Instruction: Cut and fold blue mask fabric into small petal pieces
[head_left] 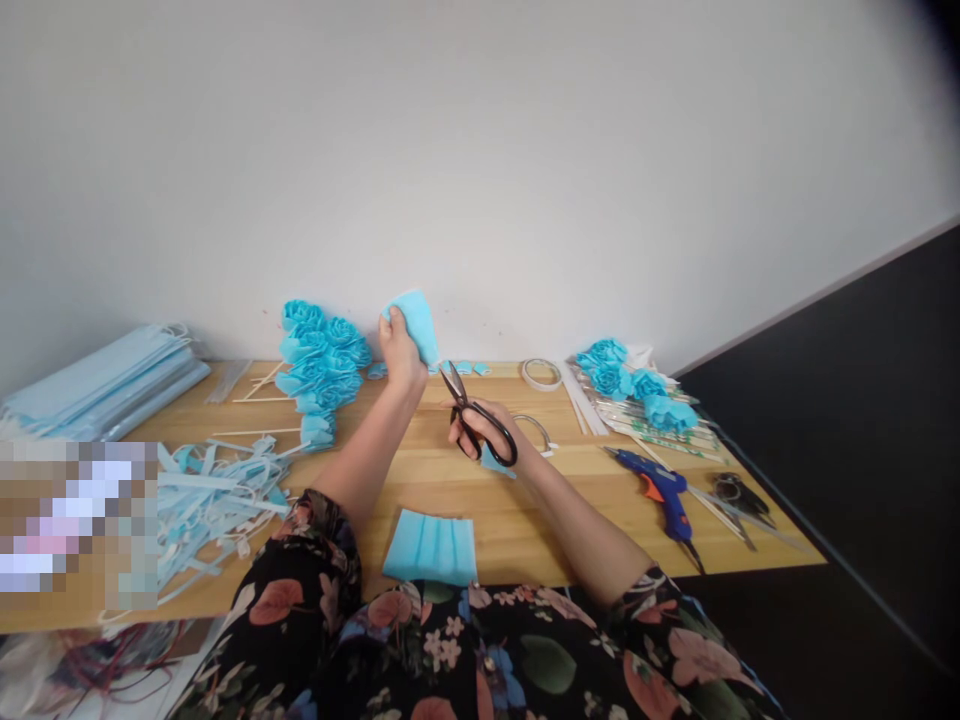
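Observation:
My left hand (400,350) is closed around a piece of light blue mask fabric (417,322), raised above the back of the table. In my right hand (491,428) is a pair of black-handled scissors (459,388), blades pointing up and left, their tips close to the fabric's lower corner. Whether the tips touch the fabric I cannot tell. A pleated blue mask piece (431,547) lies flat near the front edge, close to my body. Under my right hand a small blue scrap (498,462) partly shows.
Blue fabric roses (322,360) lie back left, more roses (611,378) back right. Stacked masks (97,385) and cut strips (217,500) cover the left. A tape roll (541,375), a blue glue gun (660,490) and a wooden table (525,545) are also in view.

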